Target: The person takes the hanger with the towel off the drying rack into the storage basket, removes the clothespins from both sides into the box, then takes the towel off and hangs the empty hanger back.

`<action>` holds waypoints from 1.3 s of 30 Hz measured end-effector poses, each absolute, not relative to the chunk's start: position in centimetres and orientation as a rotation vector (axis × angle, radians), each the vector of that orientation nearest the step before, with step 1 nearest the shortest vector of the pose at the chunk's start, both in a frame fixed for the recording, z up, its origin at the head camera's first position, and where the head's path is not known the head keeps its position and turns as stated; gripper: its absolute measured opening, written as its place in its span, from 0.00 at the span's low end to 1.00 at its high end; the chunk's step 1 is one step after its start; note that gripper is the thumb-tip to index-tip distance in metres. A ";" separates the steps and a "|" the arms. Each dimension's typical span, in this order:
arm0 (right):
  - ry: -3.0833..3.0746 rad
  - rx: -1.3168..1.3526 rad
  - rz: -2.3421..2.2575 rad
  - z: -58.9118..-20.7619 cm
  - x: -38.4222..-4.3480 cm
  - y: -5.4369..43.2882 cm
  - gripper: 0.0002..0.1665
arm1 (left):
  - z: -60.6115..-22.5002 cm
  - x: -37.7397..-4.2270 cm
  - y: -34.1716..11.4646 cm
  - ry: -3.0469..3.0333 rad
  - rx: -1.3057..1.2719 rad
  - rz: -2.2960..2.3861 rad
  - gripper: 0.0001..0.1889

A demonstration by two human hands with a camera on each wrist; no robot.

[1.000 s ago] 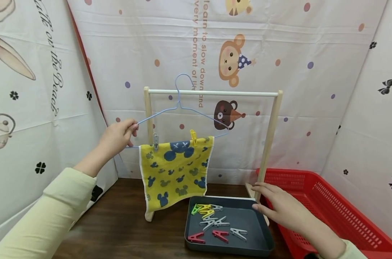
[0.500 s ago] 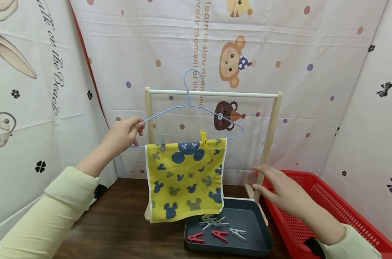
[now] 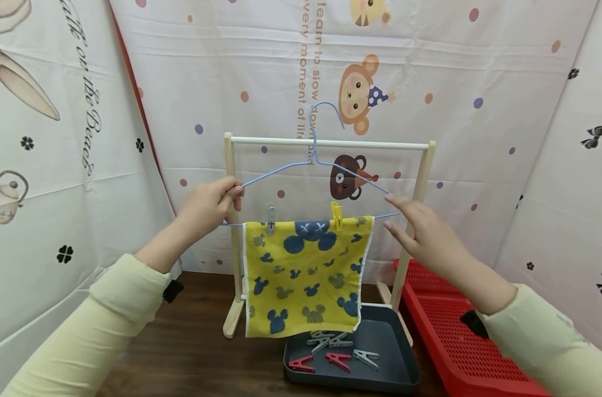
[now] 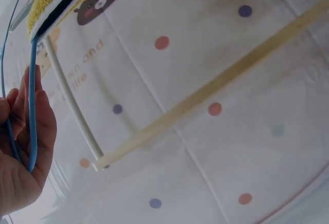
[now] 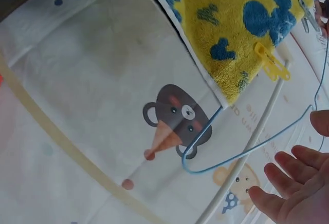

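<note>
My left hand (image 3: pixel 208 205) grips the left end of a blue wire clothes hanger (image 3: pixel 276 172); in the left wrist view the fingers curl around the wire (image 4: pixel 33 111). A yellow towel (image 3: pixel 301 275) with blue mouse-head shapes hangs over the hanger's bottom bar. A grey clothespin (image 3: pixel 271 219) and a yellow clothespin (image 3: pixel 336 216) clip it there. My right hand (image 3: pixel 430 237) is beside the hanger's right end, fingers spread; in the right wrist view they appear apart from the wire. The hook (image 3: pixel 325 103) rises above the rack's white rod (image 3: pixel 380 145).
A wooden rack with a right post (image 3: pixel 422 176) stands behind the towel. Below, a dark grey tray (image 3: pixel 395 353) holds several loose clothespins, partly hidden by the towel. A red plastic basket (image 3: pixel 459 331) sits at the right on the brown table (image 3: pixel 181 342).
My left hand has carried the hanger and towel to the right, across the front of the rack. My right hand has risen from near the tray to the hanger's right end.
</note>
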State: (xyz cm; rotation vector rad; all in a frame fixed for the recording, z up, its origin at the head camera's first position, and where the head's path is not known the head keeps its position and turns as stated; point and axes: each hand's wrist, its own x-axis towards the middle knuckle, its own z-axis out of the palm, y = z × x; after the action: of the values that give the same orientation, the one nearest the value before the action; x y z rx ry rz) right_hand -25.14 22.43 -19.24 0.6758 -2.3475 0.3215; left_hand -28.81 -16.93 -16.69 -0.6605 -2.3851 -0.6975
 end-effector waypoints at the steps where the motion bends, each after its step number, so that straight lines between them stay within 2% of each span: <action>1: -2.341 0.680 0.326 -18.8 -25.3 22.3 0.34 | -16.7 -28.8 -16.8 -2.383 -0.658 -0.699 0.12; 12: -2.411 0.582 0.310 -16.7 -27.6 21.2 0.34 | -16.6 -28.5 -15.1 -2.386 -0.715 -0.752 0.11; 21: -2.210 0.670 0.411 -16.9 -29.9 22.2 0.13 | -17.0 -29.1 -13.4 -2.353 -0.755 -0.745 0.11; 31: -2.087 0.615 0.281 -17.2 -30.1 24.4 0.16 | -16.7 -29.1 -11.0 -2.396 -0.756 -0.781 0.13; 39: -2.079 0.568 0.203 -16.6 -29.8 26.6 0.12 | -16.4 -28.9 -9.9 -2.403 -0.772 -0.715 0.16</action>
State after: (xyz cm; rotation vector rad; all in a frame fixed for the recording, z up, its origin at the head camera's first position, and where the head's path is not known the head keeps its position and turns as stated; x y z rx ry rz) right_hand -29.75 26.62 -16.65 0.5684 -2.0792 0.2027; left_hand -28.93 -9.92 -16.40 -0.7723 -2.4033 -0.7146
